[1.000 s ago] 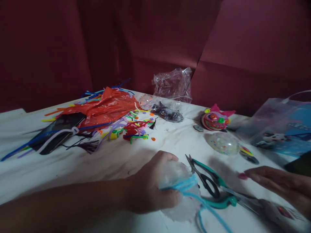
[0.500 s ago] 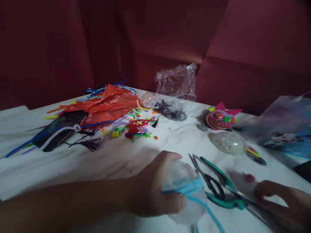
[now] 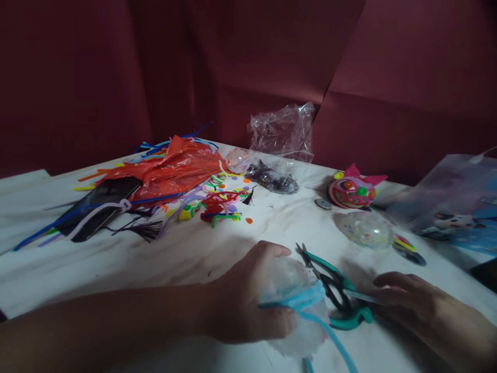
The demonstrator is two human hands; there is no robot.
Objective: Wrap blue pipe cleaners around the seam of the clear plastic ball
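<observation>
My left hand [image 3: 260, 305] grips a translucent whitish rounded piece [image 3: 285, 277], with light-blue fuzzy strips [image 3: 306, 300] across it and trailing toward the front edge. My right hand [image 3: 404, 300] is closed around the blades of the green-handled scissors [image 3: 351, 318]; motion blur softens its fingers, which hide most of the blades. Black-handled scissors [image 3: 336, 292] lie between the green handles, just right of the whitish piece. Beyond my right hand rests a clear dome [image 3: 367, 230] with coloured specks.
A pink decorated figure [image 3: 353, 190] stands at the back right, near a printed plastic bag [image 3: 454, 207]. Red plastic [image 3: 178, 168], a black packet [image 3: 99, 210] and coloured strips spread over the left. A clear wrapper [image 3: 281, 132] and dark bundle [image 3: 274, 177] lie at the back.
My right hand has moved left and closed over the blades. Both pairs of scissors have shifted left, and the small pink thing is now mostly hidden. My left hand keeps its grip.
</observation>
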